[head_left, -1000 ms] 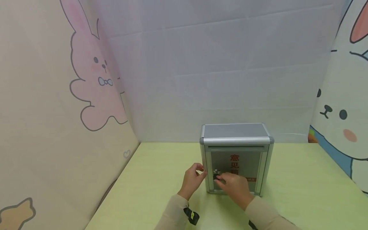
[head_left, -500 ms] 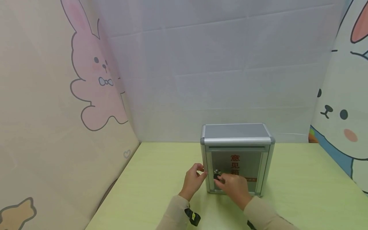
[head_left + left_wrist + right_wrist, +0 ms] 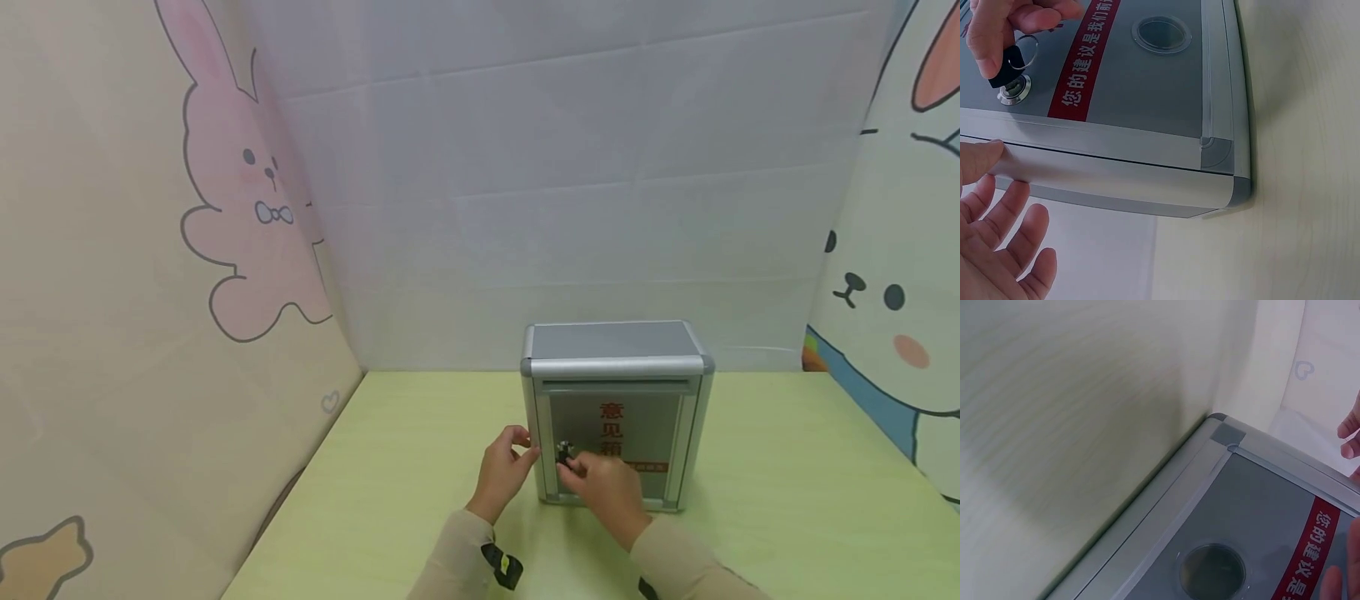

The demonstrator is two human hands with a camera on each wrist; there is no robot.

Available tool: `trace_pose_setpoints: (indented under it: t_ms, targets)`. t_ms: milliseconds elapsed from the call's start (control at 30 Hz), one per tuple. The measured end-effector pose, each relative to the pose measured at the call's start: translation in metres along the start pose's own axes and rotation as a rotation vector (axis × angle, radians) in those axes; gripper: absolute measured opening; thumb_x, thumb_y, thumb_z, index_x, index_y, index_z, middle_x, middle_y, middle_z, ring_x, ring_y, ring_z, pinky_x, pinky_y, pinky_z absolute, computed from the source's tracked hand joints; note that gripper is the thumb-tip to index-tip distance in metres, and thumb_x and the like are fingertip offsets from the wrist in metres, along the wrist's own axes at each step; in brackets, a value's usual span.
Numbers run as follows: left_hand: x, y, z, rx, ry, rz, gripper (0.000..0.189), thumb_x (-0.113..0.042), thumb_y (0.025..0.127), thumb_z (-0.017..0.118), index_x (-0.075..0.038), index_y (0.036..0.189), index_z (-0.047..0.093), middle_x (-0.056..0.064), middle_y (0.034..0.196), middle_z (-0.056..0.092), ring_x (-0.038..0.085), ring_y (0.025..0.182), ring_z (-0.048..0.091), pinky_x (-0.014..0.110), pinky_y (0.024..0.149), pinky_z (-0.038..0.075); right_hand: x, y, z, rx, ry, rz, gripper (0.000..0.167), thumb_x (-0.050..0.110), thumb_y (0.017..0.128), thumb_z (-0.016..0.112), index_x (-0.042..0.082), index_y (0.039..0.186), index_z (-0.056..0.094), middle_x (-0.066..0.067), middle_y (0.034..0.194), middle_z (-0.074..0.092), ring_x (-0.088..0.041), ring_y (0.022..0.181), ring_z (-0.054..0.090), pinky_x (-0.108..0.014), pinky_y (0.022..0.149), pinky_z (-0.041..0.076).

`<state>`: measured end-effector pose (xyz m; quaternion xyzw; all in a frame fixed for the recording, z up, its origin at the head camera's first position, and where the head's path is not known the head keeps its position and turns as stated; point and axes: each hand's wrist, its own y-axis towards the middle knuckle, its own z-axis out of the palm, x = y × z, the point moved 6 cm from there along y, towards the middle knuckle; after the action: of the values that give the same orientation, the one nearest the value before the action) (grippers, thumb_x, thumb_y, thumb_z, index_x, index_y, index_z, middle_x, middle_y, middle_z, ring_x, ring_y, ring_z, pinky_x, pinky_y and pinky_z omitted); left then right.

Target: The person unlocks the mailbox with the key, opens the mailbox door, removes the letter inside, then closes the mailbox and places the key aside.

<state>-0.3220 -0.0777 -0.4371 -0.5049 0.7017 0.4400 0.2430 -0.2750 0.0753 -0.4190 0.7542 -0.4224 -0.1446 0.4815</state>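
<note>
A grey metal suggestion box with silver edges and red lettering stands upright on the table. Thumb and fingers of my right hand pinch a black-headed key, which sits in the round lock on the box's front panel. A thin metal ring hangs from the key's head. My left hand is at the box's left side, its thumb touching the frame edge and its other fingers loosely bent, as the left wrist view shows. In the right wrist view only a few fingertips enter at the right edge.
A slot runs across the top of the box's front. Low on the panel are a red strip and a round window. The pale yellow table meets a white cloth backdrop behind the box.
The key's head has turned in the lock, from lying flatter to standing more upright. My right hand has shifted slightly with it; the left hand keeps its place at the box's side.
</note>
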Motion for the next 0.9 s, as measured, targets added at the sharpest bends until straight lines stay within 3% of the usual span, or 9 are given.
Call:
trace_pose_setpoints:
  t_ms: [33, 133, 200, 267, 667, 900]
  targets:
    - [0.0003, 0.0001, 0.0002, 0.001, 0.002, -0.005, 0.018, -0.009, 0.088, 0.069, -0.002, 0.099, 0.057, 0.011, 0.093, 0.065, 0.004, 0.060, 0.045, 0.024, 0.053, 0.040, -0.0001, 0.0001, 0.0001, 0.002, 0.009, 0.012, 0.067, 0.057, 0.097, 0.022, 0.016, 0.054, 0.053, 0.009, 0.040, 0.041, 0.013, 0.045, 0.011, -0.013, 0.035, 0.015]
    - [0.0020, 0.0005, 0.0010, 0.004, 0.009, -0.020, 0.017, -0.009, 0.088, 0.068, -0.002, 0.100, 0.057, 0.011, 0.094, 0.065, 0.006, 0.061, 0.047, 0.023, 0.054, 0.041, -0.0007, 0.0003, 0.0008, 0.033, 0.048, 0.065, 0.050, 0.041, 0.098, 0.049, 0.015, 0.055, 0.054, 0.010, 0.041, 0.041, 0.011, 0.044, 0.015, -0.014, 0.036, 0.017]
    - [0.0031, 0.0007, 0.0014, 0.005, 0.011, -0.029, 0.017, -0.009, 0.089, 0.068, -0.002, 0.101, 0.057, 0.011, 0.095, 0.066, 0.006, 0.062, 0.048, 0.023, 0.055, 0.042, -0.0008, 0.0003, 0.0015, 0.065, 0.068, 0.113, 0.035, 0.026, 0.087, 0.066, 0.015, 0.056, 0.055, 0.010, 0.043, 0.043, 0.011, 0.045, 0.016, -0.014, 0.036, 0.019]
    - [0.0042, 0.0008, 0.0018, 0.005, 0.013, -0.036, 0.017, -0.010, 0.089, 0.068, -0.002, 0.101, 0.058, 0.011, 0.095, 0.066, 0.006, 0.062, 0.048, 0.023, 0.056, 0.042, -0.0009, 0.0002, 0.0019, 0.093, 0.085, 0.166, 0.026, 0.013, 0.073, 0.074, 0.015, 0.056, 0.055, 0.011, 0.044, 0.043, 0.011, 0.045, 0.017, -0.016, 0.037, 0.021]
    - [0.0052, 0.0009, 0.0014, -0.002, 0.019, -0.038, 0.017, -0.010, 0.088, 0.068, -0.003, 0.099, 0.058, 0.010, 0.093, 0.066, 0.007, 0.063, 0.048, 0.024, 0.056, 0.042, -0.0047, -0.0041, 0.0078, 0.280, 0.267, 0.514, 0.018, 0.011, 0.082, 0.065, 0.011, 0.064, 0.063, 0.008, 0.050, 0.054, 0.001, 0.043, 0.035, -0.022, 0.042, 0.030]
    - [0.0040, 0.0014, 0.0020, -0.007, 0.035, -0.034, 0.015, -0.009, 0.088, 0.068, -0.004, 0.097, 0.057, 0.009, 0.091, 0.066, 0.005, 0.060, 0.046, 0.023, 0.055, 0.041, -0.0040, -0.0057, 0.0082, 0.288, 0.234, 0.538, 0.020, 0.012, 0.082, 0.065, 0.012, 0.062, 0.061, 0.009, 0.049, 0.050, 0.000, 0.043, 0.034, -0.022, 0.042, 0.029]
